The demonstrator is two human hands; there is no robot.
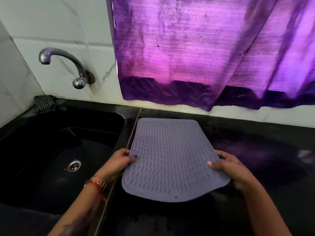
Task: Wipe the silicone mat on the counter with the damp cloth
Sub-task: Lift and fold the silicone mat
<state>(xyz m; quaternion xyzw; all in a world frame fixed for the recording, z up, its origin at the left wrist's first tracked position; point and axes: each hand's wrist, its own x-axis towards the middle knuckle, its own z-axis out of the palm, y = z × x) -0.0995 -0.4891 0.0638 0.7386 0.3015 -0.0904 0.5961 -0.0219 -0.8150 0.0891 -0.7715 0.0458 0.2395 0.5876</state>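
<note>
A grey silicone mat (170,159) with a wavy ribbed surface lies over the black counter (264,159), just right of the sink. My left hand (117,163) grips its left edge, thumb on top and fingers under. On the right edge, my right hand (228,165) holds it the same way, thumb lying on the ribs. The mat's near end looks lifted off the counter. A black-and-white checked cloth (45,103) sits bunched at the sink's back left corner, away from both hands.
A black sink (56,150) with a metal drain (73,166) fills the left side. A metal tap (68,65) juts from the tiled wall above it. A purple curtain (204,53) hangs behind the counter, its hem just above the backsplash.
</note>
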